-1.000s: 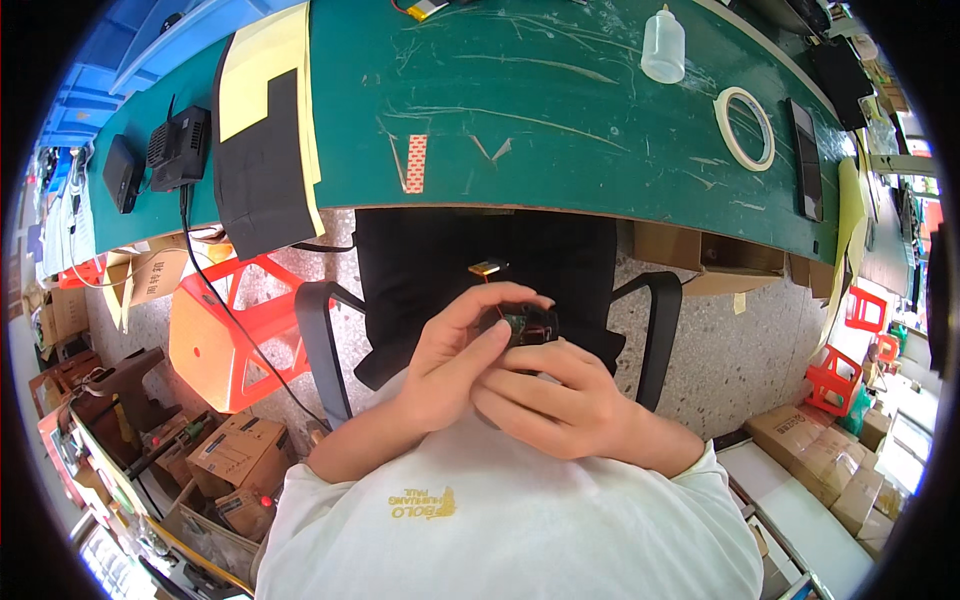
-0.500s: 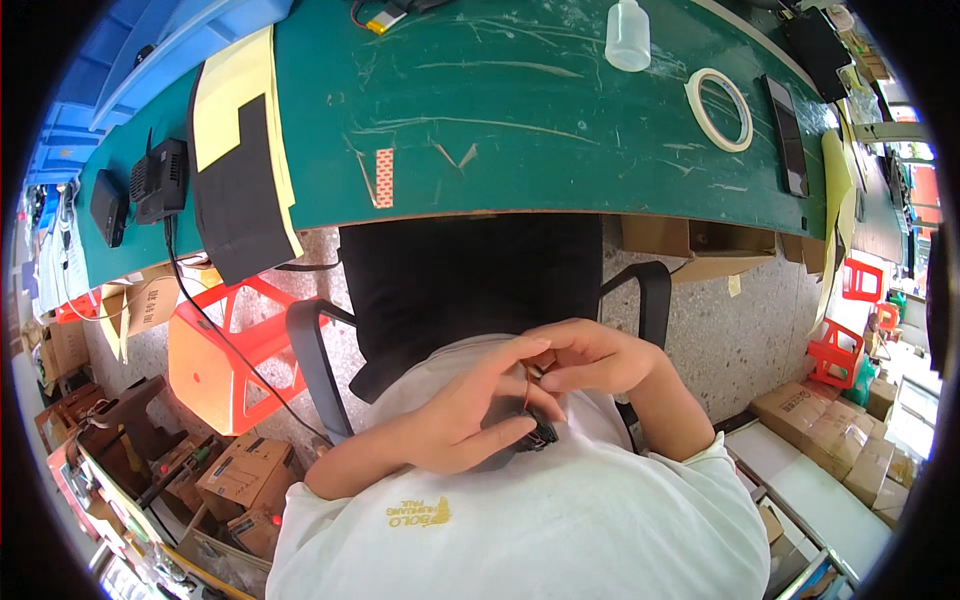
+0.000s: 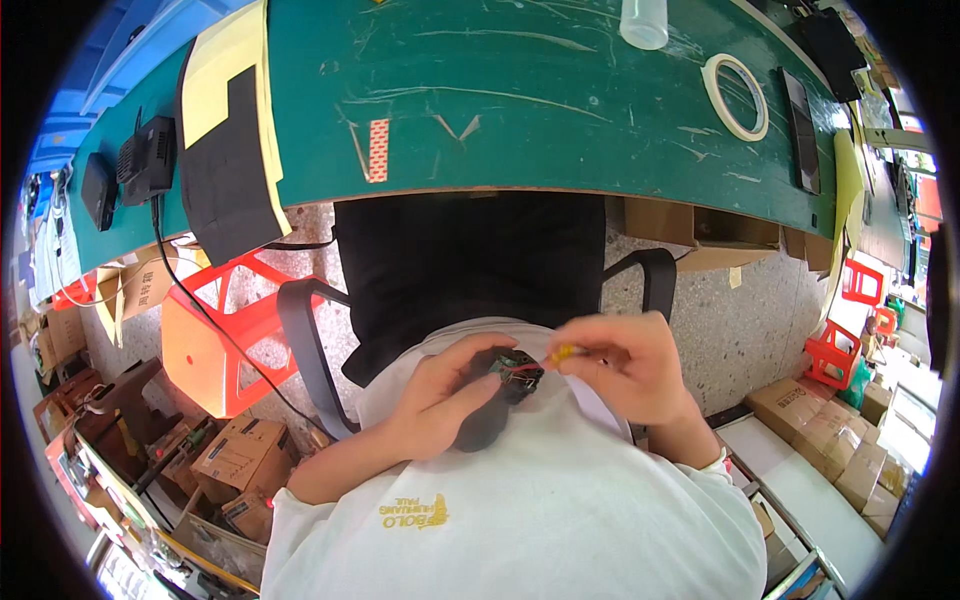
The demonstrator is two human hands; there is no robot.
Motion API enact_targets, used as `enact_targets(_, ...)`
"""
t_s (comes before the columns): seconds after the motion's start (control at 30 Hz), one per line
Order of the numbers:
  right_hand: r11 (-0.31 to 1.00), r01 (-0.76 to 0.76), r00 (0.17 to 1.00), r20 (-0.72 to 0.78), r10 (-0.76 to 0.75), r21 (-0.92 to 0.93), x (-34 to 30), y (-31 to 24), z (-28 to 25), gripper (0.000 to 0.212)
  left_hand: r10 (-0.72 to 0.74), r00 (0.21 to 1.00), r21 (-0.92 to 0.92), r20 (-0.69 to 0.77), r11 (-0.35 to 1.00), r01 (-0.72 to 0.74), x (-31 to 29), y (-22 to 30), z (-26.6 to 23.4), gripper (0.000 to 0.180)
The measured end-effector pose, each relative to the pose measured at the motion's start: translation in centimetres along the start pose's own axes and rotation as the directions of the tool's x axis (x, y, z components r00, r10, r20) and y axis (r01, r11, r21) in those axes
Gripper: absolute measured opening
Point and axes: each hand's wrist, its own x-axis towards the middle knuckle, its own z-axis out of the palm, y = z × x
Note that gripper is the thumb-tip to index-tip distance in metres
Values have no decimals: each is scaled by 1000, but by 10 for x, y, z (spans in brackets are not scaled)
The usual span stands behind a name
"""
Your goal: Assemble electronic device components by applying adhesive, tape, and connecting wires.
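Observation:
My left hand grips a small black device against my white shirt, close to my chest. Its open end shows a circuit board with red wires. My right hand sits just right of the device, its fingertips pinching a small yellow piece that touches or nearly touches the wired end. Both forearms come in from the lower edge.
A green work table spans the top, with a tape ring, a clear bottle, a black strip, a black-and-yellow sheet and black adapters. A black chair, red stool and cardboard boxes stand below.
My hands were clasped together over the device; now the right hand has drawn off to the right, pinching the yellow piece, while the left keeps hold. The view shifted slightly.

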Motion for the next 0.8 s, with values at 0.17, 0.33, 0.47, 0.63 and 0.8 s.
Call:
enact_targets(0.17,747,586,803,356,-479,-316,1,-5,11,32,46,999,65,28,997,-48,8,0,-2,29)
enact_targets(0.33,659,502,858,226,-461,-561,-7,0,16,38,62,998,151,-10,987,-60,7,2,5,27)
enact_targets(0.47,504,543,729,80,-680,-671,0,1,30,39,155,987,143,-47,979,-147,10,-1,6,29)
enact_targets(0.63,384,615,630,137,-764,-688,2,19,27,39,215,976,136,-45,969,-207,10,0,10,30)
enact_targets(0.8,391,610,639,135,-758,-690,4,17,28,39,220,975,293,-14,934,-206,11,6,12,31)
